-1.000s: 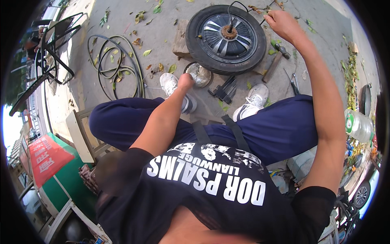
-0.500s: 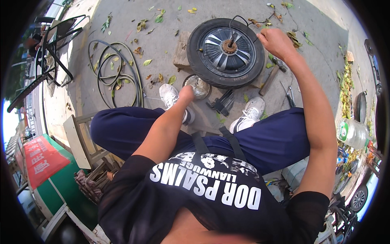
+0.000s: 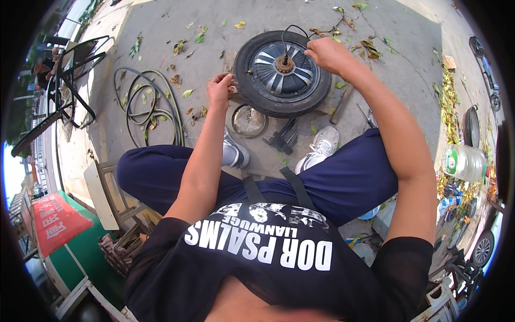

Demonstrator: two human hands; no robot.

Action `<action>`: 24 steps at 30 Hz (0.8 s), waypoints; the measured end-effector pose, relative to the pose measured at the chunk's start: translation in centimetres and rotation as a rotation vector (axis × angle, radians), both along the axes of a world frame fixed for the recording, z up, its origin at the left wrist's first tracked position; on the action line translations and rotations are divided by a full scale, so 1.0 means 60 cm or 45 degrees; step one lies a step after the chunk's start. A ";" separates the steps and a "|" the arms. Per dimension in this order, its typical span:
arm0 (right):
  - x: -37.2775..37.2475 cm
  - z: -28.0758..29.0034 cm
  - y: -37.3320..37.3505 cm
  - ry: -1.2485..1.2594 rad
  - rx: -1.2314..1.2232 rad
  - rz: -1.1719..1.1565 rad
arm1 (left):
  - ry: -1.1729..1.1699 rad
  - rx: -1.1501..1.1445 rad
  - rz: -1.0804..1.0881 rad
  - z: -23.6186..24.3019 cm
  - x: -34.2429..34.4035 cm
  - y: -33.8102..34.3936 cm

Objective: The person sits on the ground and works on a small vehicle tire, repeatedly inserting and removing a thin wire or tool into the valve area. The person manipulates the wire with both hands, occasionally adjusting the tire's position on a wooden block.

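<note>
In front of me lies a wheel with a black tyre (image 3: 252, 99) and a dark hub with silver spokes (image 3: 276, 80). From its rusty centre (image 3: 284, 65) a black cable loops up and over toward the far side. My right hand (image 3: 326, 55) is closed at the tyre's upper right, its fingertips pressed together; what they hold is hidden. My left hand (image 3: 219, 90) is raised beside the tyre's left edge, thumb and fingers pinched, and anything between them is too small to tell. A round metal dish (image 3: 249, 121) sits below the tyre, near my left shoe.
A coiled hose (image 3: 145, 107) lies at left. Near my right shoe (image 3: 324, 144) are a black clamp-like tool (image 3: 281, 138), a wooden handle (image 3: 342, 104) and a slim tool (image 3: 367, 115). A black metal frame (image 3: 67, 80) stands far left; a clear plastic jug (image 3: 465, 162) is at right.
My left hand has moved up from the metal dish to the tyre's left edge. My right hand stays at the tyre's upper right. The whole view has shifted slightly.
</note>
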State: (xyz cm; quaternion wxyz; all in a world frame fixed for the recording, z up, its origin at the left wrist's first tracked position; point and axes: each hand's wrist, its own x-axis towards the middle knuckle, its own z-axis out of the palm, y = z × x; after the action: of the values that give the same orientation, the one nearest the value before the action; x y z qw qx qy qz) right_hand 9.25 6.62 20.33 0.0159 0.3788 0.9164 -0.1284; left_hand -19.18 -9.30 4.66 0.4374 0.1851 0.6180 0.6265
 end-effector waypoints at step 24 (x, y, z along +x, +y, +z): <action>-0.010 0.028 -0.061 0.478 -0.310 0.054 | 0.128 0.192 -0.490 0.056 0.170 0.010</action>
State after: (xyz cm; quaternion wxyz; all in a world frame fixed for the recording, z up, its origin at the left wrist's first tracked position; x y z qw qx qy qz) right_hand 8.66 2.99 21.98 -0.1069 0.3243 0.8887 -0.3059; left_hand -8.97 -8.68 8.04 0.5026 0.3628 0.5438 0.5658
